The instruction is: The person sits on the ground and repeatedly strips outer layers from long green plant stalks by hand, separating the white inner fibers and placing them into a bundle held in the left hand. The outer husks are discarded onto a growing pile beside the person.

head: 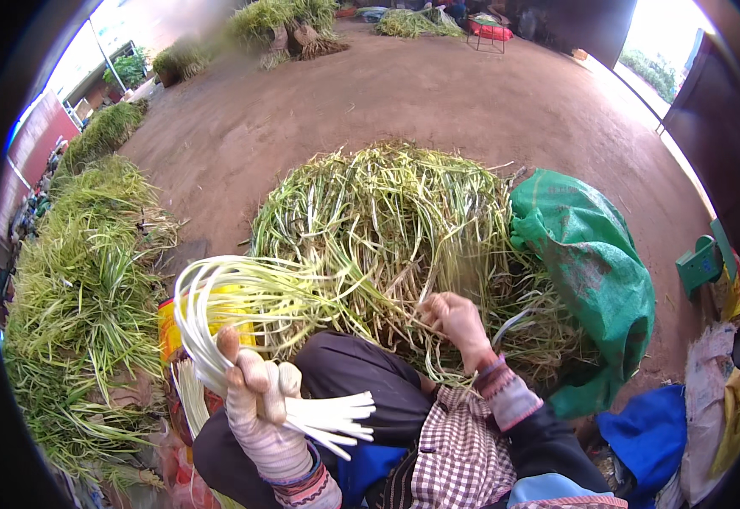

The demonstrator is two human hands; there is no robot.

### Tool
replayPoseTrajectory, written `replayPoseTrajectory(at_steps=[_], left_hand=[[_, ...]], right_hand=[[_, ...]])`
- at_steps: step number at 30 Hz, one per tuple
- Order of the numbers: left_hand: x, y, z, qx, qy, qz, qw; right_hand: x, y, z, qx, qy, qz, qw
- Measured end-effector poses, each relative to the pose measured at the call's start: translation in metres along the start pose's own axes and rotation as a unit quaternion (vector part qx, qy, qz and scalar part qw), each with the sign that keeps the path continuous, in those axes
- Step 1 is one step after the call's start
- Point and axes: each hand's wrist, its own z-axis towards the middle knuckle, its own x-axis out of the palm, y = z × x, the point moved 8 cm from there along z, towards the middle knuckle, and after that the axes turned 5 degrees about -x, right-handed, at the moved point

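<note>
My left hand, in a pale knit glove with bare fingertips showing, is closed round a bundle of white-stalked leafy greens. The cut-looking white ends point right, and the pale green leaves arch up and over to the right. My right hand, bare, has its fingers bent at the near side of a big heap of long green leafy stalks; thin leaves and stems lie at its fingertips. Whether it grips any of them is unclear. Some strands hang below the right wrist.
A green woven sack lies against the heap's right side. More greens are piled along the left. Beside my left knee are a red and yellow bag and pale stalks. Blue cloth lies at lower right; a small stool stands far off.
</note>
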Motion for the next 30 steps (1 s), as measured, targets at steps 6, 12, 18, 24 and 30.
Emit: replayPoseTrajectory(at_steps=[6,12,18,24,30], left_hand=[[-0.022,0.041,0.006,-0.099,-0.021,-0.050,0.994],[-0.052,0.044,0.015,-0.073,-0.065,-0.021,0.995],[-0.075,0.055,0.014,-0.073,-0.116,-0.018,0.990],[-0.072,0.067,0.010,-0.097,-0.122,0.048,0.987],[-0.080,0.069,0.007,-0.075,-0.149,0.096,0.981]], right_hand=[[-0.008,-0.098,0.093,0.130,-0.082,-0.420,0.894],[-0.017,-0.054,0.067,-0.034,0.030,-0.121,0.992],[-0.130,0.018,-0.012,-0.139,-0.023,0.240,0.960],[-0.117,0.025,-0.038,-0.220,0.179,0.396,0.873],[-0.146,-0.085,0.029,0.058,-0.310,-0.330,0.890]])
